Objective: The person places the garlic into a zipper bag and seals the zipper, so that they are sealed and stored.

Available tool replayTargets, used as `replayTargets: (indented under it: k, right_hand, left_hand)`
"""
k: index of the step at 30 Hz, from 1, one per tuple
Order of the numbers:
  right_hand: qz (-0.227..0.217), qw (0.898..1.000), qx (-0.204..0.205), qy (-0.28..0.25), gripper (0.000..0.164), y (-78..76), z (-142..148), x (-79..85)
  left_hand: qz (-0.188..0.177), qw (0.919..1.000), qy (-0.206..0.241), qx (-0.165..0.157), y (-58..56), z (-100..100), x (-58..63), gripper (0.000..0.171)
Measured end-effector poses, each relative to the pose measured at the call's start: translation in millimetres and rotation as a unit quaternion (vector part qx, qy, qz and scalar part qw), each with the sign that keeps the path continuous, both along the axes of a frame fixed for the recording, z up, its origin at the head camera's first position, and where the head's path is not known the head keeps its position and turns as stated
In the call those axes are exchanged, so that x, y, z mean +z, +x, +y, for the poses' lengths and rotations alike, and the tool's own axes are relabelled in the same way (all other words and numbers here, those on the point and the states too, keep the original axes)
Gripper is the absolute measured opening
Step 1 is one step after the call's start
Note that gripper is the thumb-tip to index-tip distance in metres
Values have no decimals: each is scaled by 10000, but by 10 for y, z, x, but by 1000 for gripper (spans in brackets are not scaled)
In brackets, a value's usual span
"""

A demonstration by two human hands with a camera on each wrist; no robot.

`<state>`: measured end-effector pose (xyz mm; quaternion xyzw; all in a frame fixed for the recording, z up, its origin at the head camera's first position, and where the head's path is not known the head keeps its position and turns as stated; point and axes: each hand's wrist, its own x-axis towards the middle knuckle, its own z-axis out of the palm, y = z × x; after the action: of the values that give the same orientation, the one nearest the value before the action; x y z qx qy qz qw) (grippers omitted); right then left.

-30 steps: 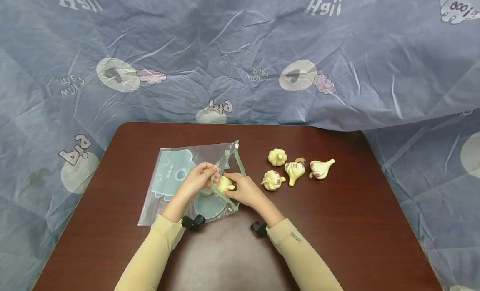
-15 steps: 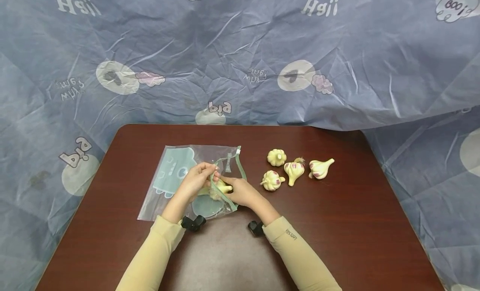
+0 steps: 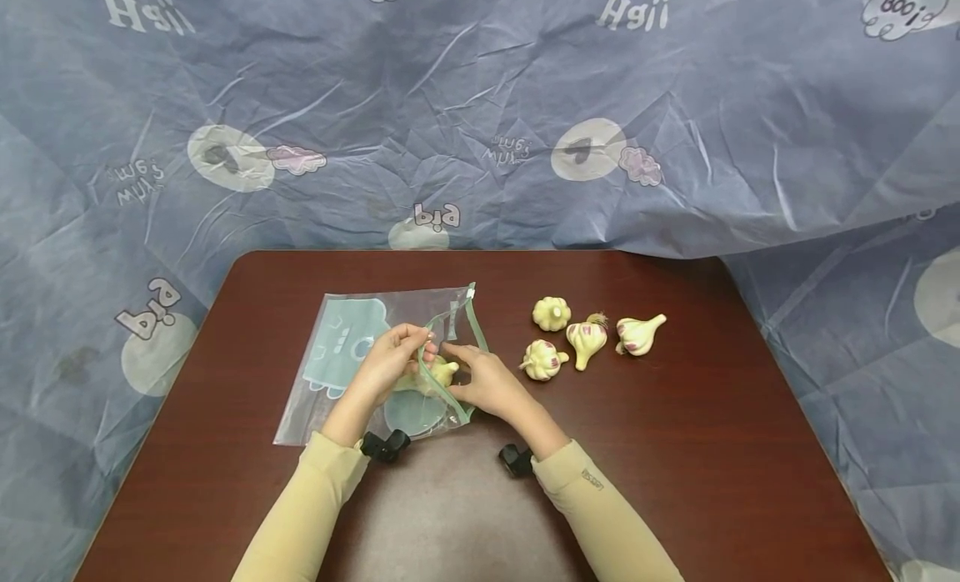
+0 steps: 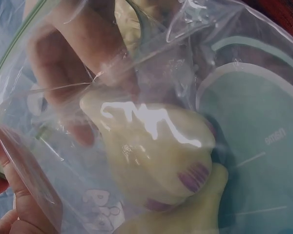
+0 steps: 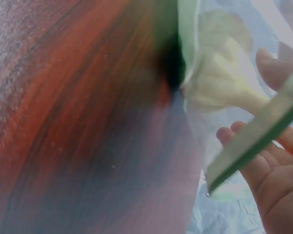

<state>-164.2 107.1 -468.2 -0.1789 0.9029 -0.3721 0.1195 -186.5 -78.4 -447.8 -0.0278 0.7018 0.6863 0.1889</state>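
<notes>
A clear zip bag [image 3: 300, 419] with a green-edged mouth and blue print lies on the table. My left hand [image 3: 388, 358] pinches the near side of its mouth and holds it raised. My right hand [image 3: 491, 383] reaches into the mouth, thumb and fingers spread apart beside a garlic bulb [image 3: 444, 370]. Through the plastic in the left wrist view, this purple-marked garlic bulb [image 4: 156, 151] rests against a second bulb [image 4: 185, 214] inside the bag. The right fingers [image 4: 83, 44] show near its stem, not wrapped round it. My right fingertips are partly hidden by the bag.
On the brown table [image 3: 660, 449], right of the bag, several loose items sit together: a round bulb [image 3: 551, 313], a purple-marked bulb [image 3: 543, 360], a rooted bulb [image 3: 587, 340] and a long-stemmed bulb [image 3: 639, 335]. A printed blue cloth [image 3: 480, 90] hangs behind the table.
The garlic bulb has gone a little farther left into the bag, and the right fingers have come apart from it. My left hand keeps its pinch on the bag's mouth.
</notes>
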Motion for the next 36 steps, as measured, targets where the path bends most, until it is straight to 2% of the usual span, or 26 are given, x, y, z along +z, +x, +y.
replayTargets:
  k: [5,12,18,25,28,36]
  right_hand:
    - [-177,9993,-188,-279,69,51,81,97]
    - [188,9954,-381,-855,59,84,283,208]
    - [323,9843,-827,-1524,53,68,588,283]
    - [191,9680,-1395,-2075,53,44,965,323]
    - [173,9647,-1562,-2112,52,37,1084,305]
    - [105,9655,-1775,-1905,53,30,1281,202]
  left_hand:
    - [47,10000,84,20,1,-9,5,22]
    - [62,10000,-53,54,2,-37,-6,24]
    - [98,9999,-58,69,5,-59,3,27]
    - [76,9998,31,156,13,-78,20,24]
    - [86,9998,34,175,11,-88,18,23]
    - [109,9998,-28,165,9,-113,21,26]
